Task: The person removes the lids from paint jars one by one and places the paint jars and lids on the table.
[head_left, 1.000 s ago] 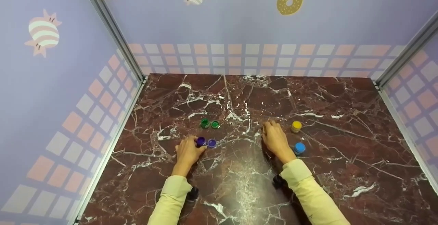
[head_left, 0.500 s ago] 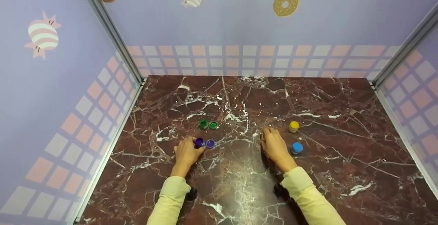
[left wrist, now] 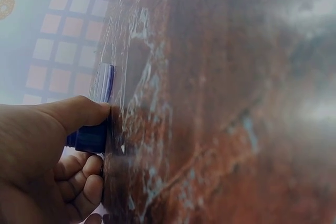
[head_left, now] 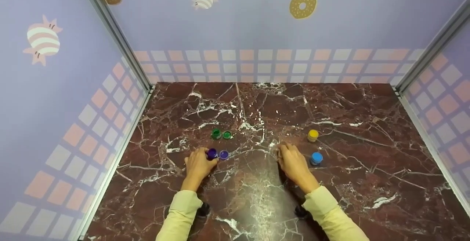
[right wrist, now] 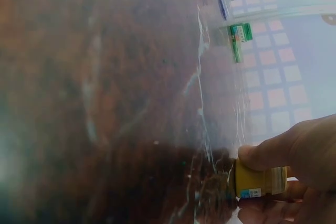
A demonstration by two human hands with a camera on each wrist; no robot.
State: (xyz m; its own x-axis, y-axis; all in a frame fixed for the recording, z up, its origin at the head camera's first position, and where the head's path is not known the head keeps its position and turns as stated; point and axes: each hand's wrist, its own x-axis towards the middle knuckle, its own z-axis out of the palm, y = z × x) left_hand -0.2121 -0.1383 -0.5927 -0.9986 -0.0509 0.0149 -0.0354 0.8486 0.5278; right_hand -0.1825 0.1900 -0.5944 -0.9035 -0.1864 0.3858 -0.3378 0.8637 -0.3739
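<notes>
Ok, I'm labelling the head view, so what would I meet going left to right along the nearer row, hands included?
Left hand → open purple pot → purple lid → right hand → blue pot.

Purple pot (head_left: pixel 212 153), ochre pot (right wrist: pixel 253 179), wht-veined dk-red tbl (head_left: pixel 371 171).

a dark red marble-patterned table (head_left: pixel 352 123) with white veins has a lilac back wall (head_left: pixel 249 24) along its far edge, printed with gold donuts (head_left: pixel 295 6), a striped candy (head_left: pixel 204 0) and pink and white squares (head_left: pixel 265 55). the left wall (head_left: pixel 84 65) bears another candy (head_left: pixel 43 40). grey metal posts (head_left: pixel 119 37) rise at the table's far left and far right corners; pale strips (head_left: pixel 114 167) line its side edges.
</notes>
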